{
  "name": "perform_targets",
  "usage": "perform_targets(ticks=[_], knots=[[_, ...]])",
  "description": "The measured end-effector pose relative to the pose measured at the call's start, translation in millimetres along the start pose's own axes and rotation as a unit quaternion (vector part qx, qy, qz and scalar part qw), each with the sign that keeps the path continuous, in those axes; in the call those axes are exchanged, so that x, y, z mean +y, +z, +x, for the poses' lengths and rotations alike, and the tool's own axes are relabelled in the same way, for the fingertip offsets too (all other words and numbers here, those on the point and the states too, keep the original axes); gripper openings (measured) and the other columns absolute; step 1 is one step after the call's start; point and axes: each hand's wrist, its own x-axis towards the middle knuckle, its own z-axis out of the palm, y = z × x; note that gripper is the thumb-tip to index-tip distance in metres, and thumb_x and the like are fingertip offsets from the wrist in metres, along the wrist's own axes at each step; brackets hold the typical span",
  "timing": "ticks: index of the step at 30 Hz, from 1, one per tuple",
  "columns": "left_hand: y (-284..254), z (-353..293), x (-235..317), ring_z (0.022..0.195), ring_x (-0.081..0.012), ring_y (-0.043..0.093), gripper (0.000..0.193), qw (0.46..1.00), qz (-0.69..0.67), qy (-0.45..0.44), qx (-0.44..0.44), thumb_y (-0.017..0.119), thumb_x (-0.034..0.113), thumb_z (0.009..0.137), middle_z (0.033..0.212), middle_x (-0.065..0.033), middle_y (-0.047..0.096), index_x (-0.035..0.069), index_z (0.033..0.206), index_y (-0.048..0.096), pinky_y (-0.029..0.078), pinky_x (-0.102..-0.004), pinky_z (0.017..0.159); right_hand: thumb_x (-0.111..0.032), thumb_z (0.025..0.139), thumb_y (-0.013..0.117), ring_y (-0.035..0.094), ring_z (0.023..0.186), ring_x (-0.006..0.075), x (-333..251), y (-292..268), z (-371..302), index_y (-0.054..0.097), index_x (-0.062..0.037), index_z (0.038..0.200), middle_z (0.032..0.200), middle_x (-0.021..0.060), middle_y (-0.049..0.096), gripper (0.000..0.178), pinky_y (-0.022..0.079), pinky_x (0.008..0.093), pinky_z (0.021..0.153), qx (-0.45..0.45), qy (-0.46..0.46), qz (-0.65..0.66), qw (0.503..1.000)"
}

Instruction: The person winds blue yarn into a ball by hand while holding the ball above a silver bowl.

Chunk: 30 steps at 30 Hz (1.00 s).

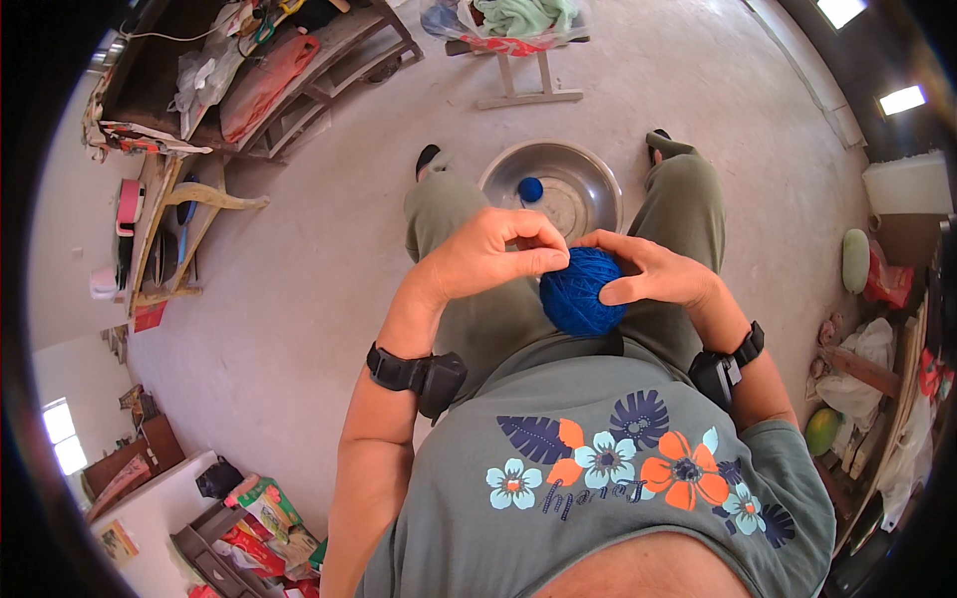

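Observation:
A large ball of blue yarn (580, 296) sits in front of my waist, above my lap. My right hand (653, 274) wraps round its upper right side, with the thumb on the front and the fingers over the top. At the ball's upper left edge, my left hand (498, 249) is closed in a pinch, thumb tip against fingertip. Whatever strand may be between those fingertips is too small to make out. A smaller blue yarn ball (530, 189) lies in a wide metal basin (605, 184) on the floor between my feet.
Beyond the basin stands a small stool (528, 97) bearing a plastic bag with pale green cloth. A wooden bench (334, 75) with bags and tools is at the upper left. Along the right wall are a green melon (822, 431), bags and boards. Boxes and packets fill the lower left.

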Motion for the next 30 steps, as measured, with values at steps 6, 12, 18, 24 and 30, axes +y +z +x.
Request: perform_targets(ticks=[6, 12, 18, 24, 30], knots=[[-3.4, 0.1, -14.1, 0.085, -0.0091, 0.061, 0.009, 0.996, -0.069, 0.038, 0.042, 0.066, 0.008, 0.094, 0.09, -0.0019, 0.065, 0.0, 0.099, 0.069, 0.05, -0.0249, 0.077, -0.036, 0.079, 0.077, 0.055, 0.121, 0.0211, 8.3, -3.2, -3.7, 0.042, 0.0015, 0.143, 0.132, 0.0124, 0.056, 0.082, 0.042, 0.0348, 0.106, -0.062, -0.046, 0.201, 0.976], [5.0, 0.4, -28.1, 0.086, -0.0095, 0.064, 0.015, 0.986, -0.141, 0.03, 0.089, 0.066, 0.011, 0.096, 0.096, -0.0008, 0.067, 0.002, 0.108, 0.067, 0.051, -0.0257, 0.079, -0.044, 0.076, 0.076, 0.054, 0.126, 0.0232, 9.1, -2.3, -4.9, 0.038, 0.0022, 0.146, 0.138, 0.0148, 0.054, 0.093, 0.042, 0.0376, 0.108, 0.015, -0.119, 0.33, 0.936], [6.4, -1.5, -34.7, 0.087, -0.0099, 0.064, 0.024, 0.98, -0.159, 0.039, 0.108, 0.068, 0.016, 0.095, 0.098, -0.0026, 0.068, 0.001, 0.114, 0.064, 0.052, -0.0261, 0.08, -0.038, 0.085, 0.069, 0.053, 0.127, 0.0232, 8.5, 2.7, 1.0, 0.034, -0.0014, 0.15, 0.141, 0.0129, 0.051, 0.082, 0.042, 0.0403, 0.107, 0.051, -0.137, 0.339, 0.929], [6.4, -4.8, -39.0, 0.084, -0.0104, 0.063, 0.021, 0.98, -0.142, 0.013, 0.142, 0.066, 0.014, 0.096, 0.097, -0.0035, 0.068, 0.001, 0.113, 0.064, 0.051, -0.0258, 0.079, -0.033, 0.091, 0.062, 0.051, 0.13, 0.0237, -8.5, 6.4, -1.5, 0.03, -0.0044, 0.153, 0.146, 0.0128, 0.046, 0.075, 0.042, 0.0421, 0.107, 0.058, -0.106, 0.302, 0.946], [11.2, -3.9, -35.9, 0.083, -0.0104, 0.062, 0.021, 0.979, -0.133, -0.016, 0.156, 0.067, 0.014, 0.096, 0.095, -0.0035, 0.068, 0.001, 0.112, 0.064, 0.051, -0.0254, 0.078, -0.04, 0.094, 0.063, 0.048, 0.132, 0.0215, -3.0, 9.5, 1.4, 0.029, -0.0068, 0.153, 0.145, 0.011, 0.046, 0.077, 0.041, 0.0398, 0.108, 0.066, -0.118, 0.333, 0.933]])
